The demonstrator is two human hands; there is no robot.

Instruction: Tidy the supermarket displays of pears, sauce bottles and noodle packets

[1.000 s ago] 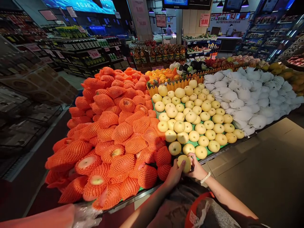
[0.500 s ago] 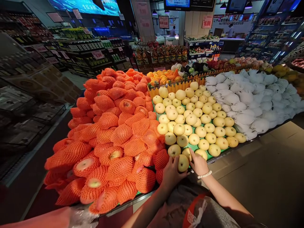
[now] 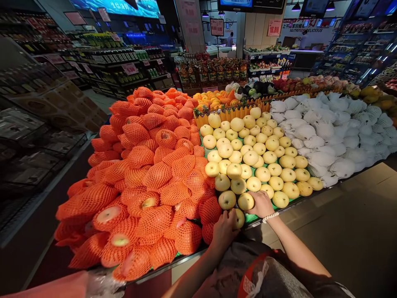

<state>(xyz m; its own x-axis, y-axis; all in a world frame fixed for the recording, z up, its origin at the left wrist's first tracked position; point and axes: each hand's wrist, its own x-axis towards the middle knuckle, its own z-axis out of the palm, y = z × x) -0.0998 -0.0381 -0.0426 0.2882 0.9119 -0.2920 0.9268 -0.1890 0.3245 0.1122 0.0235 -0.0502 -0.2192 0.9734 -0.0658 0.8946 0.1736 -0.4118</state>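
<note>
Right hand (image 3: 262, 204) shifted toward twelve o'clock, clasping an Asian pear (image 3: 245, 201); left hand (image 3: 223, 230) grips the seven-o'clock pear (image 3: 238, 219), which loosening could drop.

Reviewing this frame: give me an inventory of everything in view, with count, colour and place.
Yellow fruits: dozens, pale yellow, middle of the display
Orange-netted fruits: dozens, orange-red, display's left side
White-netted fruits: dozens, white, display's right side
Mat: partly hidden, green, under the yellow fruits
Picket fence: at least one, yellow-orange, behind the yellow fruits
Bottles: a row, amber, behind the display
Price signs: several, pink or white, background
Shelves: several, mixed colours, background
Large screen: one, blue, back left
Bracelet: one, white, right wrist
Left hand: one, bare, touching the nearest yellow fruit
Right hand: one, bare, touching the yellow fruit just beyond
</note>
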